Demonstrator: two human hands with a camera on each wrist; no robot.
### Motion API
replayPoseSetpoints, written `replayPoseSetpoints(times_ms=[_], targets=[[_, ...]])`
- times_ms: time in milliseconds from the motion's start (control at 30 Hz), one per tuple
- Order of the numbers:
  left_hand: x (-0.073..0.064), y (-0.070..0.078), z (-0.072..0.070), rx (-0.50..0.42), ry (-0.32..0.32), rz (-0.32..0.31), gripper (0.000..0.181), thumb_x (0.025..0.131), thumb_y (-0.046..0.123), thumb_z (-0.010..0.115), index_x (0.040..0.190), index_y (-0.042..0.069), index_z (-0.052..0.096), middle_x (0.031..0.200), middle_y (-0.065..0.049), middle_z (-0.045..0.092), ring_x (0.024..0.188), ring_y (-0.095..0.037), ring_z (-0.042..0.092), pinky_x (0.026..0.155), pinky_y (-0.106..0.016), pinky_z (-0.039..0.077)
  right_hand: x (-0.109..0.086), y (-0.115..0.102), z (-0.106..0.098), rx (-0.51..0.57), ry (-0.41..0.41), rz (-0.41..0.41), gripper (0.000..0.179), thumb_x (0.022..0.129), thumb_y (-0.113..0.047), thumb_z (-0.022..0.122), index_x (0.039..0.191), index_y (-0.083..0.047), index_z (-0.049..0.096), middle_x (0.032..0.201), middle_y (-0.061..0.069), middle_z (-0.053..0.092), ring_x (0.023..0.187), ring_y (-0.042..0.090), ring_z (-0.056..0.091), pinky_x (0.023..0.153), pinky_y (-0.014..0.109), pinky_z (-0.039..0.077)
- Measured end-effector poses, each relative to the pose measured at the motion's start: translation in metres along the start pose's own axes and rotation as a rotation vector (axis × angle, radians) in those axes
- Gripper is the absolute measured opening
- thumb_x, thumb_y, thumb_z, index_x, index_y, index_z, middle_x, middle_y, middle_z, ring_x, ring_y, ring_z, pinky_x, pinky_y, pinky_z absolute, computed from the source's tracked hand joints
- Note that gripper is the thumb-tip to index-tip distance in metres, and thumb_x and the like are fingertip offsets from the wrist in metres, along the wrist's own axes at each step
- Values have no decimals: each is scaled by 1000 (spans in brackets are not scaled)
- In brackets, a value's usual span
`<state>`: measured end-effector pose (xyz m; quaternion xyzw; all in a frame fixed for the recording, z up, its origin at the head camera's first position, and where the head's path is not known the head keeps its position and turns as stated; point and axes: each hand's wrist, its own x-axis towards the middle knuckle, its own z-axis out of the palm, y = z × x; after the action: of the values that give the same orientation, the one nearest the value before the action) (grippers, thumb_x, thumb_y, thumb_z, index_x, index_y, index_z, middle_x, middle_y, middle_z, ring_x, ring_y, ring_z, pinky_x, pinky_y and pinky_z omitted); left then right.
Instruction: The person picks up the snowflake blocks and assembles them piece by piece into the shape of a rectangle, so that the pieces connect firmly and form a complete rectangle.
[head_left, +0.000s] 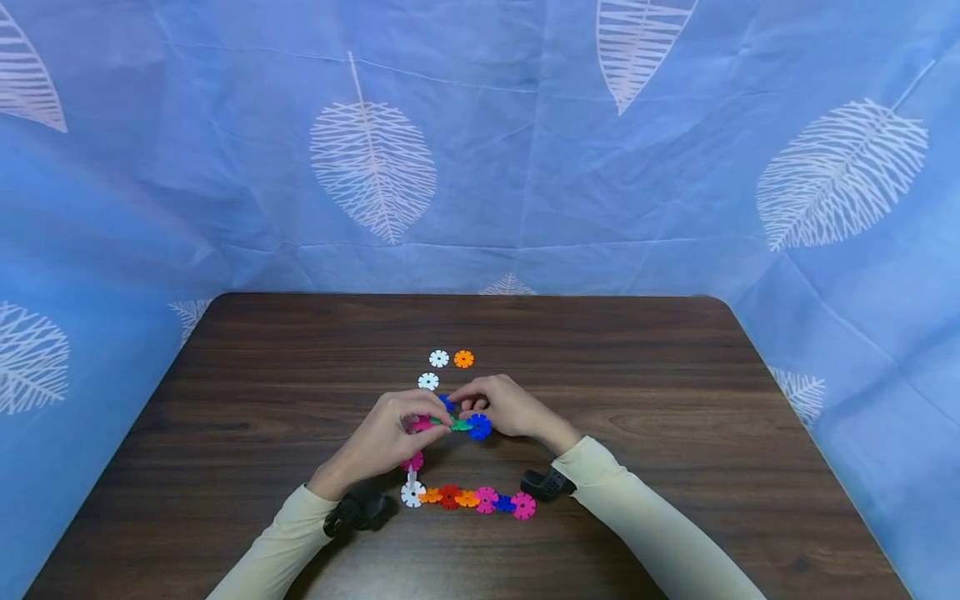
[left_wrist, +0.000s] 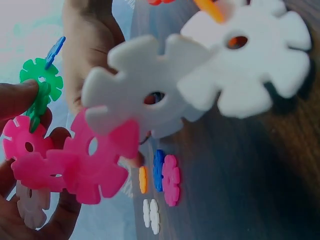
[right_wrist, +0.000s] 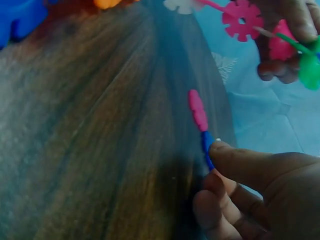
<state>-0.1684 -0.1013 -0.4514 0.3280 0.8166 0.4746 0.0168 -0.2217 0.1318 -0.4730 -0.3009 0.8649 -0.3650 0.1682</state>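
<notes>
Notched plastic flower discs are linked into a chain. My left hand point(head_left: 393, 429) pinches a green disc point(left_wrist: 42, 75) of it between thumb and fingers, with pink discs point(left_wrist: 100, 155) hanging beside the palm. A blue disc point(head_left: 478, 427) forms the chain's raised end. From a white corner disc point(head_left: 412, 493), a row of orange, red, pink and blue discs runs right along the table. My right hand point(head_left: 506, 407) has thumb and fingertip on a loose blue disc point(right_wrist: 206, 148), just beyond the chain. A pink disc point(right_wrist: 198, 110) lies against that blue one.
Past the hands, two loose white discs point(head_left: 428, 381) and an orange disc point(head_left: 464, 359) lie on the dark wooden table point(head_left: 637, 358). A blue leaf-patterned cloth point(head_left: 480, 167) hangs behind the table's far edge. Black devices point(head_left: 360, 512) are strapped to both wrists.
</notes>
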Motion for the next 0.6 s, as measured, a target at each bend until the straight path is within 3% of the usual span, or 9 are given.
replayPoseSetpoints(times_ms=[300,467,600], targets=[[0,0,-2,7,-6,-17,6,93,14,76,96,9,79,102,5,73,89,-9,65,67,-25,58,1,7,0,-48,-20,-18,30,101,1,58,126,-6,72,88,-1,61,71,10,48,67,23,43],[0,-1,0,17,1,-17,5,92,9,77,96,8,79,101,4,73,88,-9,64,66,-24,57,-14,3,-12,-26,-6,47,27,99,1,61,123,-4,73,89,0,62,66,9,47,60,21,38],[0,-1,1,15,3,-19,5,91,7,77,95,8,79,100,4,72,87,-9,63,64,-24,56,-31,9,-19,-24,18,52,22,99,-9,66,119,-3,74,91,1,64,67,7,50,61,21,44]])
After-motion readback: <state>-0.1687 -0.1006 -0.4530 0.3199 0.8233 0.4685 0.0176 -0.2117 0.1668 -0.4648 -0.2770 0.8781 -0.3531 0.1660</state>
